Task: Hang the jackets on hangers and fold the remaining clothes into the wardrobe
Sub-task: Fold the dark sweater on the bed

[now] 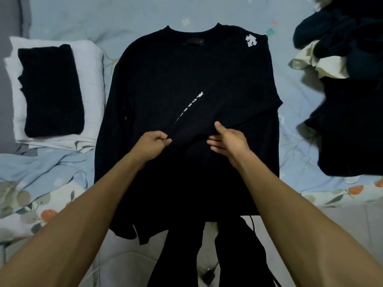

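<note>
1. 1 black long-sleeved top [186,79] lies flat on the bed, neckline at the far side, hem toward the person. 1 sleeve is folded across the chest, and its cuff end lies near the 2 hands.
2. The left hand [154,141] has its fingers curled, pinching the fabric of that folded sleeve between thumb and fingertips.
3. The right hand [228,137] sits just beside it, fingers loosely spread with the thumb raised, resting on the top's cloth; I cannot tell whether it holds any fabric.
4. Writing: 1 white arrow-shaped logo [251,40] is printed on the shoulder at the right. 1 line of white lettering [189,106] runs along the folded sleeve; it is too small and creased to read.
5. At the left, 1 folded black garment [51,90] rests on top of 1 folded white one [91,59].
6. At the right, 1 loose heap of clothes [342,59] lies well apart from the top: dark pieces with 1 cream piece among them.
7. The bedsheet [300,141] is pale blue, printed with leaves and orange fruit.
</note>
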Tool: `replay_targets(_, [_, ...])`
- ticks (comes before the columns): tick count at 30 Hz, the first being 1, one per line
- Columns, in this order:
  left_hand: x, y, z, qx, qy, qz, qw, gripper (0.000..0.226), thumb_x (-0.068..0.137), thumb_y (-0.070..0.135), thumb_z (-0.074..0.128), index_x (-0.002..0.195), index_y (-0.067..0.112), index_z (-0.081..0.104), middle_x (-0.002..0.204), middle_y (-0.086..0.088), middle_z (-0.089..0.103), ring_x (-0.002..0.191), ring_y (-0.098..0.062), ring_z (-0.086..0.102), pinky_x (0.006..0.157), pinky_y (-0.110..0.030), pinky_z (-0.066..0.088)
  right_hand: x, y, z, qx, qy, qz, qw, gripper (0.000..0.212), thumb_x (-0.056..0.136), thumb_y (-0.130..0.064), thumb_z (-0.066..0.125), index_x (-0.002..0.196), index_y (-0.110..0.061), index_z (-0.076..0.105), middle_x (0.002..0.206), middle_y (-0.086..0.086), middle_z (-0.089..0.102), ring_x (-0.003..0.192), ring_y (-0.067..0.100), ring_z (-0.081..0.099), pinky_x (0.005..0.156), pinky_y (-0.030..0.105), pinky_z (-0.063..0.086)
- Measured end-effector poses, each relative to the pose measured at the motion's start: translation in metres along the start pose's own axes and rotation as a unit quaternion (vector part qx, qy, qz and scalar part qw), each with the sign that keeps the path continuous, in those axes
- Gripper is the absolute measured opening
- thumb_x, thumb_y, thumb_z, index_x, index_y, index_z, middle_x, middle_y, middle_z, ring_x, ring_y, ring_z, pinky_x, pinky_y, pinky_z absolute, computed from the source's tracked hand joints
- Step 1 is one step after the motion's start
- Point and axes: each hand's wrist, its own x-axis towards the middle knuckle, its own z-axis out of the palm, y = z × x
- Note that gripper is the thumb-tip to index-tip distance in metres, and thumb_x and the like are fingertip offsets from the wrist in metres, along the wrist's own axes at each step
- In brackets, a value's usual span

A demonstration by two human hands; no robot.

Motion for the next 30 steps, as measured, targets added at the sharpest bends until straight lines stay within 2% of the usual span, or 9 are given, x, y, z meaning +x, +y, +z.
replay_targets(5, [-0.005,-0.012,-0.009,-0.200,0.033,0.027,0.979,0.011,0.096,0.017,0.059,0.097,0.018,0.070,0.091,0.002,0.070,0.084,-0.012,0.064,0.079,-0.026,0.051,0.005,0.001,0.009,0.062,0.089,-0.005,0.994,0.018,0.100,-0.022,0.058,0.083,-0.017,0.052,0.098,0.008,0.070,0.082,0.019,0.072,0.076,0.033,0.061])
replay_targets(8, [-0.001,-0.029,-0.010,-0.068,0.120,0.063,0.988,0.006,0.093,0.026,0.065,0.091,0.022,0.069,0.080,0.004,0.064,0.073,-0.005,0.058,0.071,-0.019,0.048,0.004,0.008,0.005,0.093,0.125,-0.003,0.988,0.015,0.102,-0.018,0.051,0.088,-0.020,0.047,0.095,0.006,0.065,0.091,0.023,0.070,0.080,0.036,0.061])
replay_targets(10, [-0.003,-0.033,-0.003,-0.008,0.063,0.033,0.997,0.023,0.087,0.040,0.072,0.099,0.021,0.069,0.088,0.004,0.067,0.079,-0.009,0.062,0.079,-0.026,0.051,0.001,0.016,0.003,0.117,0.081,0.022,0.990,0.005,0.101,-0.019,0.053,0.102,-0.015,0.054,0.106,0.009,0.067,0.099,0.025,0.070,0.074,0.036,0.062])
replay_targets(14, [-0.016,-0.024,0.002,0.012,-0.058,0.000,0.998,0.014,0.084,0.026,0.075,0.097,0.021,0.072,0.091,0.006,0.074,0.090,-0.013,0.070,0.085,-0.027,0.053,-0.009,0.024,0.004,0.106,-0.043,0.059,0.992,0.044,0.092,-0.019,0.068,0.131,-0.006,0.053,0.118,0.010,0.069,0.100,0.026,0.071,0.074,0.035,0.061])
replay_targets(19, [-0.026,-0.021,-0.008,-0.192,-0.032,0.080,0.978,0.023,0.079,0.019,0.079,0.089,0.010,0.059,0.079,-0.002,0.066,0.071,-0.021,0.064,0.071,-0.031,0.055,-0.013,0.030,0.008,0.216,-0.030,0.041,0.975,0.024,0.098,-0.006,0.056,0.120,-0.014,0.052,0.114,0.008,0.067,0.097,0.026,0.071,0.083,0.041,0.060])
replay_targets(22, [-0.032,-0.029,-0.008,-0.124,-0.049,0.061,0.989,0.025,0.079,0.029,0.080,0.093,0.023,0.060,0.067,0.011,0.061,0.059,-0.008,0.055,0.054,-0.024,0.047,-0.017,0.039,0.012,0.170,-0.033,0.043,0.984,0.024,0.095,-0.017,0.065,0.117,-0.015,0.055,0.112,0.007,0.070,0.094,0.024,0.073,0.081,0.042,0.061])
replay_targets(25, [-0.035,-0.047,-0.005,-0.057,-0.136,0.008,0.989,0.016,0.079,0.028,0.079,0.086,0.022,0.066,0.081,0.005,0.070,0.076,-0.012,0.064,0.074,-0.033,0.053,-0.026,0.042,0.017,0.078,-0.099,0.068,0.990,0.054,0.081,-0.026,0.081,0.126,-0.011,0.055,0.112,0.005,0.072,0.095,0.021,0.073,0.077,0.038,0.061])
replay_targets(27, [-0.036,-0.053,-0.005,-0.089,-0.120,0.003,0.989,0.015,0.080,0.015,0.078,0.086,0.011,0.065,0.082,-0.005,0.070,0.078,-0.019,0.066,0.081,-0.034,0.056,-0.031,0.047,0.021,0.032,-0.125,0.081,0.988,0.056,0.079,-0.018,0.082,0.126,-0.004,0.055,0.108,0.008,0.074,0.093,0.021,0.074,0.074,0.037,0.061])
replay_targets(30, [-0.040,-0.055,-0.007,-0.090,-0.003,0.059,0.994,0.022,0.081,0.010,0.075,0.074,0.015,0.055,0.062,-0.002,0.054,0.056,-0.012,0.052,0.054,-0.021,0.046,-0.033,0.053,0.024,0.117,-0.094,0.072,0.986,0.046,0.084,0.000,0.073,0.126,0.004,0.054,0.111,0.016,0.071,0.092,0.027,0.074,0.068,0.039,0.060])
